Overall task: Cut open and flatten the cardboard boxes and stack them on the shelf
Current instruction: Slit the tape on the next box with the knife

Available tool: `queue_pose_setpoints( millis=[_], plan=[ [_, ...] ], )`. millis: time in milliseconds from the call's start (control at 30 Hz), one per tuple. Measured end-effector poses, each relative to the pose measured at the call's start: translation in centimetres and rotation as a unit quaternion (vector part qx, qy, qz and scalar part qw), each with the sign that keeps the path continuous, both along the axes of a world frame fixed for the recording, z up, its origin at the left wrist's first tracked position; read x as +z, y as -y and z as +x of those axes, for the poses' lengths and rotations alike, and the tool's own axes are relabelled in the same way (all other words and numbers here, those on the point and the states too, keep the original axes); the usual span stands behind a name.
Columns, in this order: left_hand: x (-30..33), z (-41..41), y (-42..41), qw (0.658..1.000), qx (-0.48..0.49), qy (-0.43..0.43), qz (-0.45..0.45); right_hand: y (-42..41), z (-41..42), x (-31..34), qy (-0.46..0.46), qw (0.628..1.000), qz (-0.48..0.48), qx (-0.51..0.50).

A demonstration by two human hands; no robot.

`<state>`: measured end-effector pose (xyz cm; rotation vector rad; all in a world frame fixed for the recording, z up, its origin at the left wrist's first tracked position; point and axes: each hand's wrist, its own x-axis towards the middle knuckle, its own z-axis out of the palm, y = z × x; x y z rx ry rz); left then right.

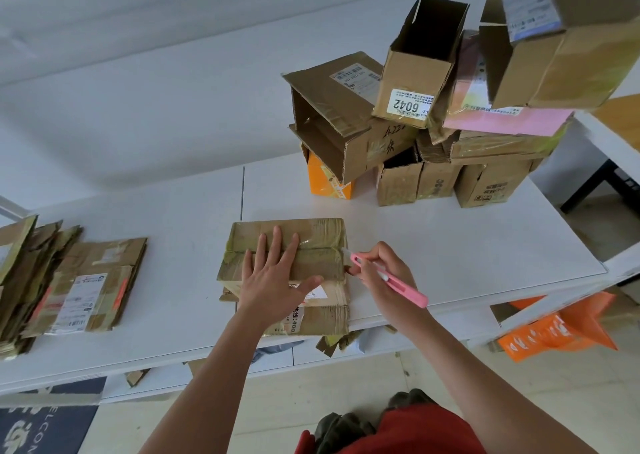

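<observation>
A taped brown cardboard box (311, 242) lies on the white table (450, 245) near its front edge. My left hand (273, 277) presses flat on the box's top, fingers spread. My right hand (377, 270) grips a pink utility knife (391, 278), whose blade tip touches the right end of the taped centre seam. A stack of flattened boxes (79, 287) lies at the left of the table.
A pile of unflattened boxes (433, 124) stands at the back right, several open and leaning. An orange box (325, 183) sits under them. Orange bags (561, 329) and cardboard scraps lie on the floor below the table. A dark mat (48, 422) is at bottom left.
</observation>
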<state>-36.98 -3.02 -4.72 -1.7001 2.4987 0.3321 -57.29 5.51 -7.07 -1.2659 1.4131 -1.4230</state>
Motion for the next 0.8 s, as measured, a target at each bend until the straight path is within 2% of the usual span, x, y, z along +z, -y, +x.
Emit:
queue_pose_setpoints(
  millis=[267,433,600,700,733,767,800],
  plan=[
    [0.2,0.0,0.1,1.000,0.002,-0.001,0.006,-1.0,-0.2,0.7,-0.001,1.000,0.018,0.001],
    [0.5,0.1,0.3,1.000,-0.002,0.004,0.015,-2.5,0.6,1.3,0.023,0.998,0.045,0.031],
    [0.7,0.9,0.9,0.999,-0.023,-0.011,0.023,-2.9,-0.1,2.7,0.004,0.996,0.046,0.081],
    [0.8,2.0,1.9,0.998,-0.040,-0.026,0.028,-1.9,-2.1,3.0,0.027,1.000,0.002,0.000],
    [0.9,2.5,2.2,0.998,-0.045,-0.035,0.029,-1.4,-3.1,2.8,-0.006,0.999,-0.013,-0.045],
    [0.9,3.2,2.6,0.997,-0.046,-0.052,0.030,-0.9,-4.2,2.3,-0.080,0.993,-0.020,-0.082],
    [0.9,3.7,2.9,0.996,-0.043,-0.071,0.030,-0.2,-5.4,1.6,-0.191,0.976,-0.016,-0.099]
  ],
)
